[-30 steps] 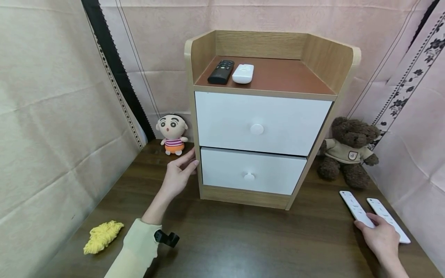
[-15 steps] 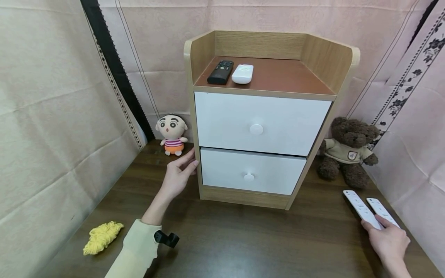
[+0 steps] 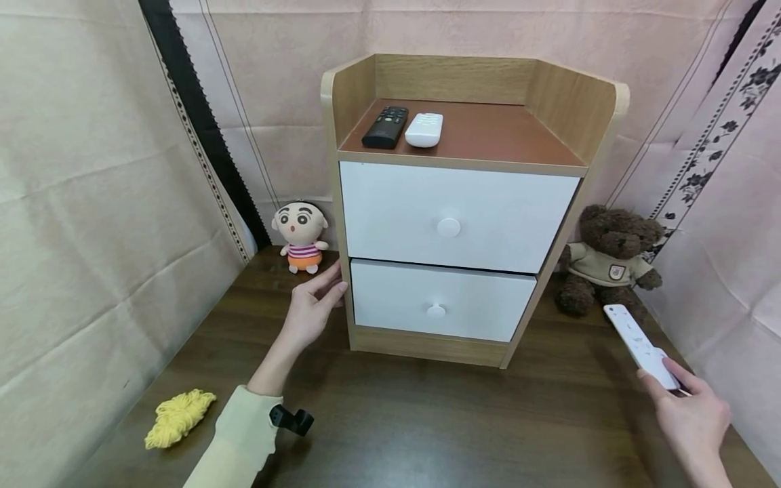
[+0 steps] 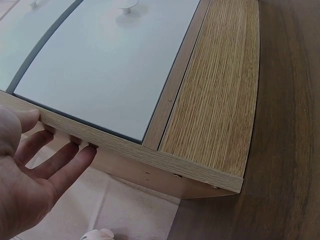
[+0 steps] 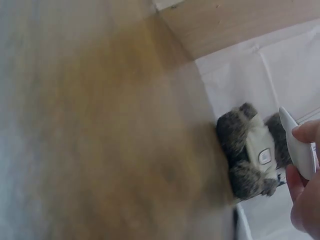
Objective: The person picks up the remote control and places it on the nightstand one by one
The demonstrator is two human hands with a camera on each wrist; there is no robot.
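Note:
My left hand (image 3: 311,312) touches the left side of the wooden cabinet (image 3: 427,346) with its fingertips. In the left wrist view its fingers (image 4: 70,170) reach the side panel, with the thumb close to the front edge. Off to the right, my right hand (image 3: 692,410) grips a long white remote control (image 3: 634,339), tilted up above the table. Part of a second white remote (image 3: 662,355) shows behind the first, at the fingers. In the right wrist view the held white remote (image 5: 297,142) sits between thumb and fingers, partly cut off by the frame.
On the cabinet's top lie a black remote (image 3: 386,127) and a short white remote (image 3: 424,130). Two white drawers (image 3: 390,210) are closed. A boy doll (image 3: 302,237) sits left, a brown teddy bear (image 3: 616,251) right. Yellow yarn (image 3: 179,418) lies front left.
My right hand has gathered the two white remotes together and lifted them from the table, moving slightly right. The left hand stays at the cabinet's side.

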